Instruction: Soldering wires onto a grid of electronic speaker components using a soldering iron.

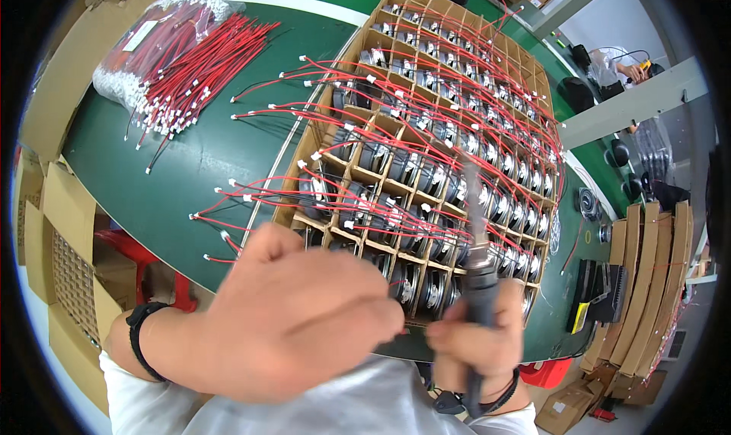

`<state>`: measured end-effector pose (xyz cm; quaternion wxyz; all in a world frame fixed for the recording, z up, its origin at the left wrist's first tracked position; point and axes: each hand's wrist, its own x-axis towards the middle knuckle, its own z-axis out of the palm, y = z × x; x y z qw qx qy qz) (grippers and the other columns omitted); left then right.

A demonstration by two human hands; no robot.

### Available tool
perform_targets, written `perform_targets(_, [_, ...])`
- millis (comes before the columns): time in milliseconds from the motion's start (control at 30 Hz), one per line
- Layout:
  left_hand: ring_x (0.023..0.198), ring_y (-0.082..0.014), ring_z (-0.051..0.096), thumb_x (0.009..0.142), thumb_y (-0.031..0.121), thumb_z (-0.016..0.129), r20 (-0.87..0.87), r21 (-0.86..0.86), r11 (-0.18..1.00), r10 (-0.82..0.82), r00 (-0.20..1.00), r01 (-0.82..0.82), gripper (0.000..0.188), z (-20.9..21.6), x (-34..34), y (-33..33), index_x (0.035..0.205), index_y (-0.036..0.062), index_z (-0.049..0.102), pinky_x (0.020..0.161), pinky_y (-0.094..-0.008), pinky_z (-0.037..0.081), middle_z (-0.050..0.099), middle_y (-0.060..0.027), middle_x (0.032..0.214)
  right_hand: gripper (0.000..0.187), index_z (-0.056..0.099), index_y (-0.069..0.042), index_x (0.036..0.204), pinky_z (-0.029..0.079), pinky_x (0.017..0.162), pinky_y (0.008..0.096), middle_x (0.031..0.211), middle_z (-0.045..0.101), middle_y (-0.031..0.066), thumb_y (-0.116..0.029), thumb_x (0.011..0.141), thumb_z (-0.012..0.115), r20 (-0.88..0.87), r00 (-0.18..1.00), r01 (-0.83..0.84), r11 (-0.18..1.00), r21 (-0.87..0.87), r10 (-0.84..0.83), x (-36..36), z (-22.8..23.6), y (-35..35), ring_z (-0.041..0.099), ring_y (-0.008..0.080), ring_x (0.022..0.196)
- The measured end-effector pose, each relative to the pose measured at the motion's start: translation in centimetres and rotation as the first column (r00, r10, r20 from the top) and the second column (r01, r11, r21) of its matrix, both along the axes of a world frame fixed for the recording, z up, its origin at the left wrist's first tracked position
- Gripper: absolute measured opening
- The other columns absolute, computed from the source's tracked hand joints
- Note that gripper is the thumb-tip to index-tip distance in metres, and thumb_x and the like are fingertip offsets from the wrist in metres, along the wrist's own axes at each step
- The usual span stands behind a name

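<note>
My left hand (304, 325), slightly blurred, is closed in front of my chest, fingers curled in. Whatever may be inside it is hidden. Beside it, my right hand (495, 344) grips the dark handle of what looks like a soldering iron (480, 286), its metal end pointing up and blurred by motion. Beyond both hands lies a divided cardboard box (308, 147), with round speakers (407, 283) standing on edge in its cells. Red and black wires (365, 142) with white connectors trail across the cells and over the left side.
On the green table (205, 180), a plastic bag (126, 62) and a loose bundle of red wires (194, 73) lie far left. A black and yellow device (590, 302) and loose speakers (588, 203) sit at the right. Stacked cardboard (647, 283) stands beyond; another person's hand (633, 72) shows far right.
</note>
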<state>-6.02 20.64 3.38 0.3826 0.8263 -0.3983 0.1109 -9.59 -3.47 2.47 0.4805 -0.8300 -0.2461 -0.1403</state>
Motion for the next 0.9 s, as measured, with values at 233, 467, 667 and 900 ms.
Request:
perform_targets(233, [0.076,-0.0187,0.055,0.074,0.005,0.077,-0.115,0.087,0.99,0.117,0.986,-0.107,0.017,-1.7,1.2,-0.1,0.088,0.0108,0.07,0.07,-0.0345,0.034,0.058,0.0005,0.087,0.042,0.046,0.0,0.109,0.047,0.056,0.031,0.072,0.063,0.007,-0.028,0.091,0.073,0.076,0.896,0.382,0.847,0.369,-0.437,-2.2,-1.8,-0.3,0.056,0.0143,0.057])
perform_targets(467, [0.072,-0.0152,0.051,0.067,0.002,0.078,-0.132,0.111,0.985,0.144,0.981,-0.13,0.019,-2.5,1.2,-0.2,0.081,0.012,0.07,0.068,-0.0333,0.03,0.055,0.0024,0.084,0.028,0.042,-0.004,0.095,0.035,0.052,0.0297,0.061,0.044,0.0052,-0.028,0.094,0.057,0.079,0.91,0.342,0.846,0.409,-0.407,-2.0,-1.9,-0.4,0.04,0.0136,0.045])
perform_targets(667, [0.068,-0.0144,0.048,0.061,0.001,0.077,-0.139,0.148,0.982,0.141,0.98,-0.121,0.022,-2.2,1.3,-0.3,0.077,0.0134,0.069,0.065,-0.0333,0.026,0.053,0.0029,0.082,0.028,0.039,-0.007,0.09,0.034,0.054,0.0292,0.065,0.043,0.0045,-0.025,0.092,0.062,0.006,0.927,0.343,0.853,0.395,-0.375,-2.3,-1.6,1.2,0.039,0.013,0.05])
perform_targets(900, [0.064,-0.0149,0.044,0.061,0.001,0.077,-0.116,0.169,0.974,0.172,0.978,-0.151,0.022,-2.3,1.2,-0.4,0.076,0.0143,0.069,0.063,-0.034,0.025,0.054,0.0025,0.082,0.028,0.04,-0.007,0.092,0.037,0.054,0.0294,0.066,0.044,0.0042,-0.024,0.094,0.061,-0.001,0.927,0.35,0.864,0.363,-0.375,-2.5,-1.7,1.4,0.042,0.0128,0.051])
